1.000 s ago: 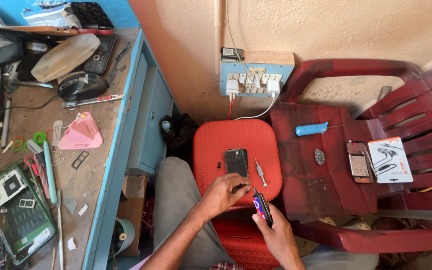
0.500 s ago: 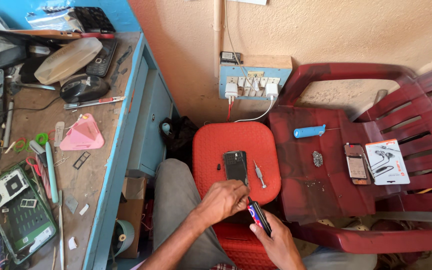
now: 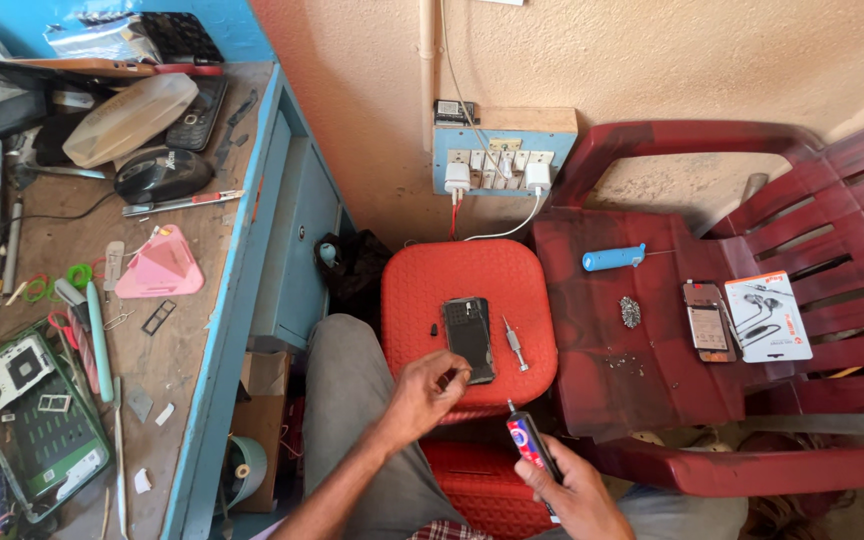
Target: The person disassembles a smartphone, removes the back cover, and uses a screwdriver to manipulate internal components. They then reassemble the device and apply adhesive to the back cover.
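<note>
One phone [image 3: 470, 338], one screwdriver [image 3: 531, 447], two hands.

L hand [image 3: 430, 392] pinched, R hand [image 3: 574, 490] fisted.

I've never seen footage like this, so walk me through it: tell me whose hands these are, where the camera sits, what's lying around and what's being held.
The picture comes from a camera worn on a person's head, looking down at their own lap and two bare hands; there is no machine. The left hand touches the lower edge of a dark phone lying with its back opened on a red plastic stool. A small metal tool lies beside the phone. The right hand grips a screwdriver, its tip pointing up toward the stool. To the right, a dark red plastic chair carries a blue tool, another phone and a white earphone box. To the left, a blue-edged workbench holds a mouse, a pink triangular piece and an opened phone frame. Chargers sit in a wall socket board.
</note>
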